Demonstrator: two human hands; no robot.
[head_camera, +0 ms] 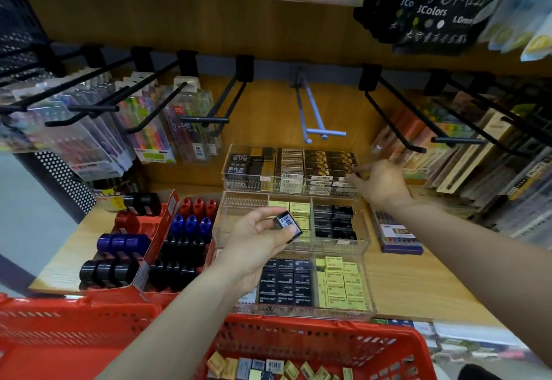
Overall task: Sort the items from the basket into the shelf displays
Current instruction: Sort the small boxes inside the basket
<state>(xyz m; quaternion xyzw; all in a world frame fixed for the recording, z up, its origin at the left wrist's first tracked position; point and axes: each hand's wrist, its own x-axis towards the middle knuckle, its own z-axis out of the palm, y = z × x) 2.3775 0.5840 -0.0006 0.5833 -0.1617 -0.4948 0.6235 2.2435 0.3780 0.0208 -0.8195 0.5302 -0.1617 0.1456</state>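
Our left hand (257,239) grips a black eraser (287,226); our right hand (378,181) pinches something at the far tray's (230,152) right end; many erasers (274,367) remain in the basket (313,335).

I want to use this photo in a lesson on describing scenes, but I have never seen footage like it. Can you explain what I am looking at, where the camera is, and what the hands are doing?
There is no machine here. The one picture comes from a wide-angle camera on a person's head, looking forward and down, so the two bare arms are the person's own.

The left hand pinches a small black eraser with a barcode label. The right hand reaches to the far clear tray of dark boxes, fingertips at its right end; whether it holds anything I cannot tell.

On the wooden shelf lie more clear trays of black and yellow erasers, and a red carton of red, blue and black items. Pen packs hang on hooks above. At the bottom, a red basket holds loose erasers awaiting sorting.
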